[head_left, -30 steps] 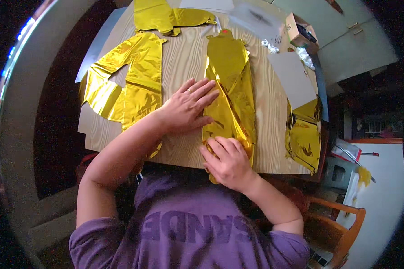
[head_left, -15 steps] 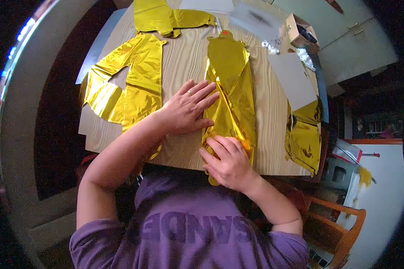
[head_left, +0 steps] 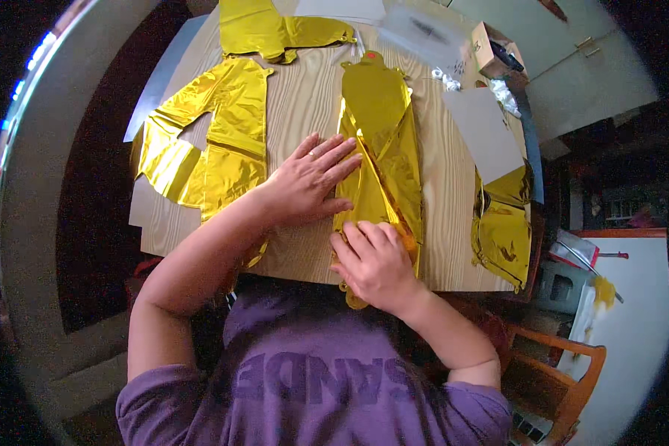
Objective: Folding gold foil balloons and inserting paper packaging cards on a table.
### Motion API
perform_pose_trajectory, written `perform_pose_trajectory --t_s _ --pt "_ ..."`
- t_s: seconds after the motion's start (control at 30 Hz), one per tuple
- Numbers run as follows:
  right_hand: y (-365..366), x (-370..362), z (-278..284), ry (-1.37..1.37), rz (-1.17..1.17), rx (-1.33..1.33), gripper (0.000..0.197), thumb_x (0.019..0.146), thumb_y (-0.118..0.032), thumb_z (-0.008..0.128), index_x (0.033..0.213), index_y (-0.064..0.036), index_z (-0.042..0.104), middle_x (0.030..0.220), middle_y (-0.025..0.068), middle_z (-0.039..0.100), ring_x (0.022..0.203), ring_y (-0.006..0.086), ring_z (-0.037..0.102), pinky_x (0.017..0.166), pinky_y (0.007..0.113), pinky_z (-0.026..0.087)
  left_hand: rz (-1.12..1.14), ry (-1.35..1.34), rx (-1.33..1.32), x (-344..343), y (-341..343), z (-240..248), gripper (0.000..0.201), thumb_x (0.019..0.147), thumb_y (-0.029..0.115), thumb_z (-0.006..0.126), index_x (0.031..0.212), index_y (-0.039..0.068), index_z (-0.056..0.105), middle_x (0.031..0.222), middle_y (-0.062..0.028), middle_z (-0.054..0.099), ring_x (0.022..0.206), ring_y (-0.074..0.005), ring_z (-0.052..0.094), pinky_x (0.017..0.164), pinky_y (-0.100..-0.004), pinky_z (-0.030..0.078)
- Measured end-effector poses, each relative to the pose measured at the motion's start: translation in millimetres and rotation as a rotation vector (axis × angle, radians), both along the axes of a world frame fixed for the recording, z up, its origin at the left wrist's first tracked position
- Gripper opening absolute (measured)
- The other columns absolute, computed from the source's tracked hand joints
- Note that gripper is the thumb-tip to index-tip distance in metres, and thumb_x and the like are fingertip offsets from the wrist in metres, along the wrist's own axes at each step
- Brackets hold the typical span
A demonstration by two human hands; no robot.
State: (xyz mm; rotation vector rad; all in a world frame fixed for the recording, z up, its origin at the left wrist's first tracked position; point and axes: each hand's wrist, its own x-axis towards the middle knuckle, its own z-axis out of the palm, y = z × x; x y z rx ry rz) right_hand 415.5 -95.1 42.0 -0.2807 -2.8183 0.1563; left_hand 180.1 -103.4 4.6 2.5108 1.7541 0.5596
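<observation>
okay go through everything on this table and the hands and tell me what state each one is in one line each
Middle gold foil balloon: deflated, flat, folded lengthwise.
Left hand: open, palm down, pressing the balloon's left edge.
Right hand: fingers curled on the balloon's near end.
Left gold balloon: deflated, flat.
Far gold balloon: deflated, flat.
Right gold balloon: crumpled, hanging over the table edge.
Small cardboard box: open.

A second gold foil balloon (head_left: 215,137) is lying flat on the wooden desk (head_left: 305,97) at nine o'clock. A third (head_left: 275,28) is resting at twelve o'clock, and a fourth (head_left: 504,223) is hanging over the desk's edge at three o'clock. A grey sheet (head_left: 485,134) is sitting just above it, a small cardboard box (head_left: 498,53) at one o'clock. A wooden chair (head_left: 565,372) is standing at four o'clock.
</observation>
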Motion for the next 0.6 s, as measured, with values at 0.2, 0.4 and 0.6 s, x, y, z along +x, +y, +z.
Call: perform_pose_trajectory --t_s 0.2,0.4,0.6 --pt "-2.6 -2.7 2.4 -0.049 -0.054 -0.096 0.051 0.08 -0.033 0.073 0.12 -0.0035 0.063 0.122 0.0125 0.058 0.111 0.0283 0.052 0.094 0.042 0.041 -0.004 0.018 -0.009 -0.4 -0.4 0.2 0.079 0.088 0.055 0.06 0.147 0.006 0.042 0.153 -0.0186 0.038 0.144 -0.0341 0.033 0.119 -0.0529 0.019" --pt "-6.0 -4.9 1.5 -0.099 -0.081 -0.063 0.054 0.079 -0.034 0.074 0.123 -0.0033 0.063 0.125 0.0117 0.057 0.112 0.0272 0.052 0.092 0.041 0.041 -0.007 -0.023 -0.038 -11.4 18.0 0.9 0.078 0.089 0.05 0.063 0.15 0.007 0.037 0.157 -0.0164 0.034 0.146 -0.0336 0.029 0.118 -0.0559 0.02" --pt "-10.1 -4.1 2.7 -0.051 -0.118 -0.098 0.054 0.079 -0.033 0.074 0.123 -0.0036 0.064 0.127 0.0111 0.058 0.112 0.0272 0.052 0.093 0.041 0.041 0.03 -0.048 -0.007 -42.7 69.4 -3.0 0.073 0.09 0.046 0.063 0.145 0.005 0.042 0.153 -0.0171 0.039 0.143 -0.0312 0.036 0.118 -0.0505 0.024"
